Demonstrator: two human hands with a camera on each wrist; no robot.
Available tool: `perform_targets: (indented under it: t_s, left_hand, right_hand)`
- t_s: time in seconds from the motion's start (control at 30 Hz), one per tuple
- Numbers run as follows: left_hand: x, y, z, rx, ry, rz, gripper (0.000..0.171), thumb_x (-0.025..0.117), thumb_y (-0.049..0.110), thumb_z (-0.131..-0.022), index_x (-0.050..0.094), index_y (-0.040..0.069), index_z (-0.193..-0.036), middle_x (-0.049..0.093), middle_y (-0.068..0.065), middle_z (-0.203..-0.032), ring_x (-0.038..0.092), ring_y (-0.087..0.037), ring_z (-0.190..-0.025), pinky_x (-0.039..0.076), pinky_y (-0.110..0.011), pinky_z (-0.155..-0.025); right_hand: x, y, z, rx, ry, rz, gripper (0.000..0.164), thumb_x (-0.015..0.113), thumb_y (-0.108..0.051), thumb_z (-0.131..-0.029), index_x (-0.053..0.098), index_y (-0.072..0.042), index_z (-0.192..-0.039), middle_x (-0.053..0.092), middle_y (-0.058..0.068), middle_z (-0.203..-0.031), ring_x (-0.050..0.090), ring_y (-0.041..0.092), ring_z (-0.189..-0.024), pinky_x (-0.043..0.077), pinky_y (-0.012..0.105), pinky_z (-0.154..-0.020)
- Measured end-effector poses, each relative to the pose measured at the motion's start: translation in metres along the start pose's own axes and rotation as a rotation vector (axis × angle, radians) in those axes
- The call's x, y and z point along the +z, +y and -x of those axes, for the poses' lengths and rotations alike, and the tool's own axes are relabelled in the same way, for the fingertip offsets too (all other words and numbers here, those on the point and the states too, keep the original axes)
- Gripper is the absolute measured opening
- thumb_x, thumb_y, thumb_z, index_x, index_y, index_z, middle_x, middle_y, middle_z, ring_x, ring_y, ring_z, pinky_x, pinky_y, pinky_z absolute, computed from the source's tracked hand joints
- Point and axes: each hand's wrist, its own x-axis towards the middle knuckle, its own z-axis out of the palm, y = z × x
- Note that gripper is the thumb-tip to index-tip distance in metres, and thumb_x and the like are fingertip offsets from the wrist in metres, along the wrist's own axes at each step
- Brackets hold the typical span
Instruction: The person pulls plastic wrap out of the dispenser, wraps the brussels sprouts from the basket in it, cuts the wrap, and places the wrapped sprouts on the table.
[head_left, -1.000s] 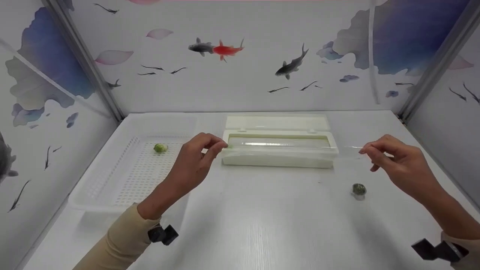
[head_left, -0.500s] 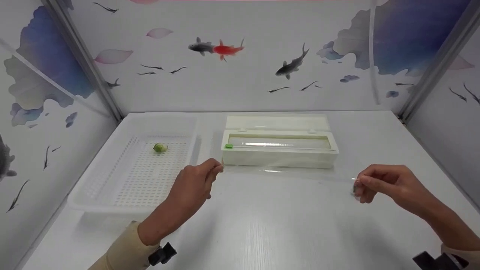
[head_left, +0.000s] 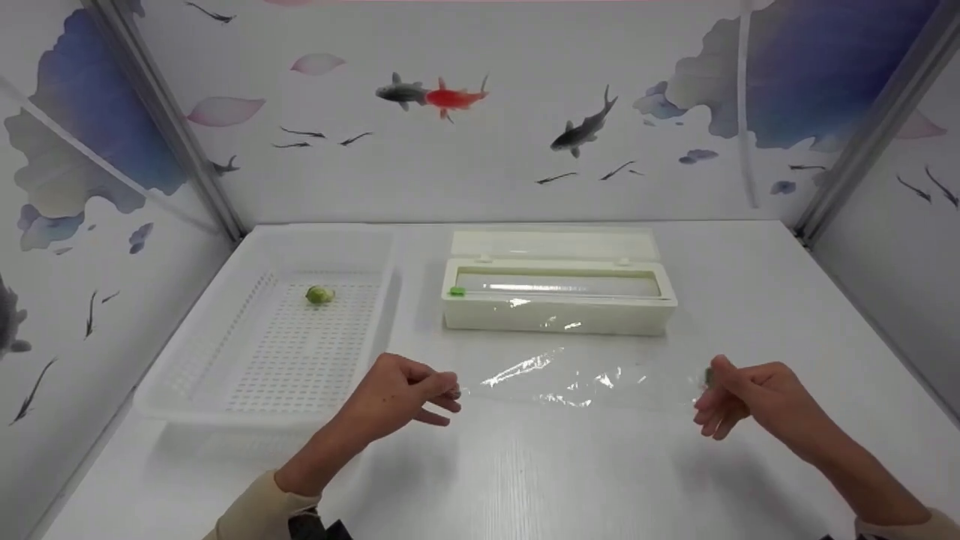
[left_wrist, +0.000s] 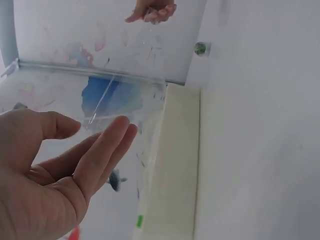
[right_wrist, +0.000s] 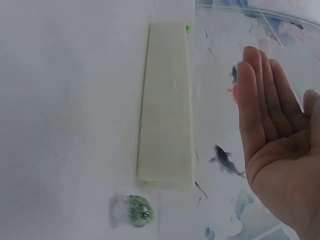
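A sheet of clear cling film [head_left: 525, 367] stretches between both hands, wrinkled and shiny. My left hand [head_left: 401, 397] pinches its left near corner between thumb and forefinger, the other fingers loose. At the right corner, my right hand [head_left: 757, 397] holds the film by thumb and forefinger, its other fingers fairly straight in the right wrist view. Behind the film stands a cream wrap dispenser box [head_left: 555, 319], lid tipped back, with the film roll [head_left: 555, 285] inside and a green slide cutter [head_left: 457, 291] at its left end. The film's far edge is hard to make out.
A white perforated basket [head_left: 225, 417] on the left holds a Brussels sprout [head_left: 319, 295]. A small green ball wrapped in film [right_wrist: 140, 211] lies on the table, partly behind my right hand in the head view. Patterned panels [head_left: 495, 172] enclose the back and sides.
Both hands have moved down toward the near side, drawing the film out from the box across the table. The green slide cutter has come into sight at the box's left end.
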Motion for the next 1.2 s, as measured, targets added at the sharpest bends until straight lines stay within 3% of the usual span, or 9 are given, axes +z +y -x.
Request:
perform_targets:
  t_s: [0.13, 0.3, 0.43, 0.67, 0.87, 1.03, 1.2]
  left_hand:
    - [0.005, -0.012, -0.003, -0.028, 0.010, 0.051, 0.039, 0.069, 0.029, -0.095, 0.074, -0.010, -0.096, 0.077, -0.018, -0.091, 0.077, -0.025, -0.084, 0.064, -0.039, -0.074]
    - [0.016, -0.028, -0.009, -0.088, 0.075, 0.150, 0.027, 0.073, 0.011, -0.091, 0.070, -0.011, -0.105, 0.076, -0.015, -0.095, 0.077, -0.020, -0.082, 0.064, -0.037, -0.075]
    - [0.028, -0.036, -0.015, -0.087, 0.085, 0.206, 0.029, 0.075, 0.001, -0.086, 0.067, -0.013, -0.109, 0.075, -0.012, -0.093, 0.075, -0.017, -0.080, 0.064, -0.036, -0.075]
    - [0.048, -0.035, -0.024, 0.021, -0.008, 0.182, 0.027, 0.073, -0.003, -0.087, 0.065, -0.015, -0.110, 0.071, -0.023, -0.101, 0.075, -0.020, -0.085, 0.064, -0.035, -0.074]
    - [0.063, -0.035, -0.037, 0.063, -0.039, 0.165, 0.026, 0.072, -0.003, -0.087, 0.066, -0.014, -0.110, 0.071, -0.018, -0.099, 0.074, -0.020, -0.086, 0.064, -0.034, -0.073]
    - [0.073, -0.032, -0.049, 0.091, -0.011, 0.137, 0.023, 0.073, -0.002, -0.087, 0.069, -0.010, -0.108, 0.072, -0.016, -0.100, 0.074, -0.024, -0.087, 0.064, -0.032, -0.074]
    - [0.082, -0.020, -0.059, 0.191, 0.048, 0.064, 0.015, 0.074, 0.005, -0.089, 0.073, 0.000, -0.103, 0.074, -0.013, -0.101, 0.074, -0.024, -0.088, 0.062, -0.026, -0.079]
  right_hand:
    - [0.013, 0.010, -0.004, 0.152, -0.012, 0.054, 0.044, 0.063, -0.032, -0.100, 0.070, 0.012, -0.095, 0.075, 0.007, -0.079, 0.074, 0.020, -0.070, 0.064, 0.037, -0.064]
    - [0.023, 0.024, -0.008, 0.194, -0.103, 0.095, 0.033, 0.075, -0.027, -0.090, 0.067, 0.005, -0.097, 0.071, 0.010, -0.081, 0.070, 0.017, -0.072, 0.063, 0.033, -0.064]
    - [0.029, 0.037, -0.010, 0.205, -0.172, 0.081, 0.031, 0.077, -0.022, -0.088, 0.060, 0.003, -0.094, 0.069, 0.007, -0.079, 0.069, 0.016, -0.069, 0.062, 0.031, -0.062]
    - [0.037, 0.049, -0.014, 0.240, -0.211, 0.047, 0.033, 0.076, -0.019, -0.089, 0.051, 0.001, -0.098, 0.072, 0.005, -0.080, 0.070, 0.015, -0.069, 0.060, 0.027, -0.064]
    - [0.039, 0.051, -0.017, 0.254, -0.220, 0.048, 0.035, 0.074, -0.018, -0.091, 0.049, 0.003, -0.103, 0.071, 0.007, -0.080, 0.068, 0.015, -0.069, 0.061, 0.029, -0.062]
    - [0.039, 0.052, -0.018, 0.245, -0.226, 0.058, 0.034, 0.073, -0.017, -0.092, 0.050, 0.004, -0.103, 0.072, 0.007, -0.079, 0.068, 0.014, -0.067, 0.061, 0.028, -0.062]
    - [0.039, 0.053, -0.017, 0.236, -0.231, 0.059, 0.033, 0.073, -0.017, -0.092, 0.050, 0.004, -0.102, 0.072, 0.007, -0.077, 0.068, 0.014, -0.066, 0.061, 0.028, -0.061]
